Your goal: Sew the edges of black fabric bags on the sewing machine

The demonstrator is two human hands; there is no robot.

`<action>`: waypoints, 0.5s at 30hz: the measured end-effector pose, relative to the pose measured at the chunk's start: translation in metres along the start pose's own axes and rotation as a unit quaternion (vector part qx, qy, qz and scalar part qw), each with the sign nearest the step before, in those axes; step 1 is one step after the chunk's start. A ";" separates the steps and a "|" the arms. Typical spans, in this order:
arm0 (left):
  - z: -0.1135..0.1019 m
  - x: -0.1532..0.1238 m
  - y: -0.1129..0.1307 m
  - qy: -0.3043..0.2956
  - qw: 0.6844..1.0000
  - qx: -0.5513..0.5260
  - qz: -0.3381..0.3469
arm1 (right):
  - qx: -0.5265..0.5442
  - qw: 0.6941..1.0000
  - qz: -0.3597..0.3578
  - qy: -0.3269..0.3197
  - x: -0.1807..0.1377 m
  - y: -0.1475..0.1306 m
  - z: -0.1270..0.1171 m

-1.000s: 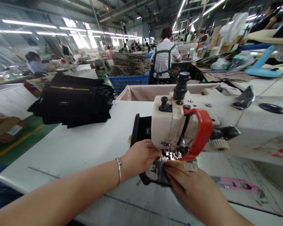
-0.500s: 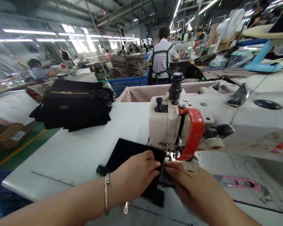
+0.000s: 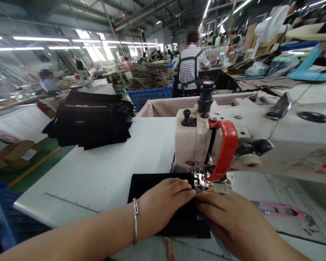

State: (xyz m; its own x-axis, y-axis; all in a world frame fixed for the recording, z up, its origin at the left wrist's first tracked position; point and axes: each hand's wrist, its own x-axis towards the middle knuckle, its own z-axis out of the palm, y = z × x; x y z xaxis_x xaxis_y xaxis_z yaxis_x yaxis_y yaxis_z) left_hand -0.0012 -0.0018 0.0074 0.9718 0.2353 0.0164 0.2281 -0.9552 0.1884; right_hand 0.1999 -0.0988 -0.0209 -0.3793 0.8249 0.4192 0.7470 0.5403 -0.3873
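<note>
A black fabric piece [image 3: 149,186] lies flat on the white table [image 3: 103,174], under the needle area of a cream sewing machine [image 3: 198,145] with a red guard [image 3: 224,152]. My left hand [image 3: 165,206] rests palm down on the black piece, fingers stretched toward the presser foot [image 3: 199,177]. My right hand [image 3: 228,217] lies flat beside it on the right, fingertips at the foot, pressing the same piece. A silver bracelet [image 3: 135,221] is on my left wrist.
A stack of black bags [image 3: 91,119] sits at the table's far left. Behind stands a blue crate [image 3: 149,95] of folded cloth and a person in a striped shirt [image 3: 191,69]. Pink snips [image 3: 281,210] lie to the right. A fabric-lined bin [image 3: 163,107] is behind the machine.
The black piece was upright behind the machine head, then came down and now lies flat and squared under the foot. Both hands moved from gripping at the needle to pressing flat on it.
</note>
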 end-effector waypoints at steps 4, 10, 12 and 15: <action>-0.001 0.001 -0.005 -0.010 1.000 -0.016 -0.017 | 0.019 1.000 -0.009 -0.022 0.002 -0.003 0.000; -0.003 0.011 -0.008 0.015 0.999 -0.036 -0.022 | 0.058 0.994 0.051 -0.079 0.005 -0.010 -0.006; -0.003 0.013 -0.006 0.029 0.998 -0.051 -0.032 | 0.061 0.990 0.061 -0.109 0.005 -0.009 -0.009; 0.001 0.010 0.003 0.063 0.995 -0.068 -0.028 | 0.058 0.987 0.067 -0.136 0.006 -0.008 -0.011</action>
State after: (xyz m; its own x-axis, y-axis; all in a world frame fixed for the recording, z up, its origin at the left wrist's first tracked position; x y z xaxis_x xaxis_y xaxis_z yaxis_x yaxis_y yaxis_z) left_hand 0.0092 -0.0022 0.0068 0.9407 0.3162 0.1227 0.2632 -0.9088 0.3237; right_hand 0.1982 -0.1003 -0.0064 -0.4254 0.8958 0.1289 0.7389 0.4261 -0.5220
